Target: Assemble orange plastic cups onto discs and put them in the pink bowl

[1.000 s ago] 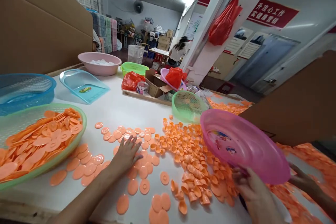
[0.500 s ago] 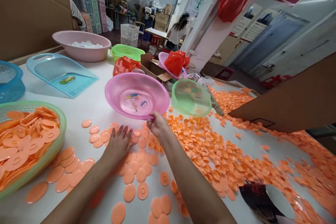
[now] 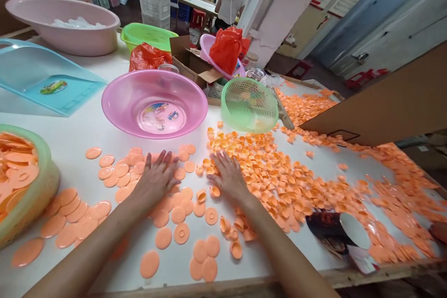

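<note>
My left hand [image 3: 157, 178] lies with spread fingers on the flat orange plastic discs [image 3: 181, 233], palm down. Over the near edge of a heap of small orange plastic cups [image 3: 265, 167] rests my right hand [image 3: 228, 177], its fingers apart and nothing gripped. Just beyond both hands stands a pink basin [image 3: 118, 109] with a printed label on its bottom. A pale green basket [image 3: 52, 181] full of orange discs is at the left edge. Beyond the cup heap sits a green colander [image 3: 249, 107].
A blue dustpan [image 3: 73, 95] and a large pink tub [image 3: 84, 39] with white pieces stand at the left. An open cardboard box [image 3: 188, 63] and red plastic bags [image 3: 226, 49] are at the back. A black-and-white paper cup [image 3: 335, 230] lies near the front edge. Farther off is another person [image 3: 230, 7].
My right hand has let go of the pink basin's rim and come down onto the orange cups. The basin now stands on the table. The camera view has tilted downward.
</note>
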Action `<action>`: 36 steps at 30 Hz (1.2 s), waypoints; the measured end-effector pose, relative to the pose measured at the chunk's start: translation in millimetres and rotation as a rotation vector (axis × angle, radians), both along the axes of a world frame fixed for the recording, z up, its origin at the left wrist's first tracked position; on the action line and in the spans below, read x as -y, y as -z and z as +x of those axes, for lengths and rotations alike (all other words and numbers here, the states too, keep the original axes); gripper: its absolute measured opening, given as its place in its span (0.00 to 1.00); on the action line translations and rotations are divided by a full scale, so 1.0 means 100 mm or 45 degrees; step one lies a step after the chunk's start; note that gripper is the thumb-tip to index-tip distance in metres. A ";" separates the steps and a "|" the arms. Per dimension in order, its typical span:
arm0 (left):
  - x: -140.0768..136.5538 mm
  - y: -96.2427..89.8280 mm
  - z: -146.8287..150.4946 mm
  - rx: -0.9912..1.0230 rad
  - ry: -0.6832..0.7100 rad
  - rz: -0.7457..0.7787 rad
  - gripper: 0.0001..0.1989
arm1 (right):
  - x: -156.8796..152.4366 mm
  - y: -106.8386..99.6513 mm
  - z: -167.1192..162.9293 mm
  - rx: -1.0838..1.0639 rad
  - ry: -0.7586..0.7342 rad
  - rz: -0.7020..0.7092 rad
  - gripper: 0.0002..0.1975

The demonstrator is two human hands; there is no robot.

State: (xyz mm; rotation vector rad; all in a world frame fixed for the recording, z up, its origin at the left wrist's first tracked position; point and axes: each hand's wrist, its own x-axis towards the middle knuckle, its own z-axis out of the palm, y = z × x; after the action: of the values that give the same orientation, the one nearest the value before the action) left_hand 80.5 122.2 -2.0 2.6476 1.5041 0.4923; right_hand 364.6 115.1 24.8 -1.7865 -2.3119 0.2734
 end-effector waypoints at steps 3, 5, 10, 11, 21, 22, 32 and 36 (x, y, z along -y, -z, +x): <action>-0.04 -0.13 0.19 0.111 0.009 -0.059 0.16 | -0.02 -0.09 0.03 -0.011 0.101 0.111 0.25; -0.08 -0.22 0.31 0.120 -0.123 -0.136 0.11 | -0.09 -0.15 -0.15 -0.068 0.098 0.182 0.15; -0.11 -0.35 0.43 0.049 -0.302 -0.294 0.03 | -0.34 -0.17 -0.76 -0.043 -0.099 0.065 0.05; -0.11 -0.36 0.42 0.047 -0.304 -0.310 0.03 | -0.37 -0.15 -0.82 -0.052 -0.086 0.036 0.05; -0.08 -0.26 0.32 0.600 -0.082 -0.150 0.10 | -0.16 -0.17 -0.63 0.074 -0.430 0.225 0.12; -0.06 -0.24 0.30 0.557 0.011 -0.110 0.11 | -0.15 -0.19 -0.61 0.099 -0.466 0.189 0.12; -0.33 -0.26 0.10 0.283 -0.333 -0.093 0.09 | -1.01 -0.11 -0.73 -0.166 -0.010 -0.030 0.07; -0.47 -0.28 0.08 0.396 -0.387 -0.251 0.03 | -0.97 -0.09 -0.57 -0.282 0.011 -0.003 0.02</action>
State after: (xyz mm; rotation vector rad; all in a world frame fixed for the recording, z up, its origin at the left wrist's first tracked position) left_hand 88.7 169.5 26.1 2.0912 1.7513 0.6960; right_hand 307.3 212.0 34.0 -1.6733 -2.1501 0.4492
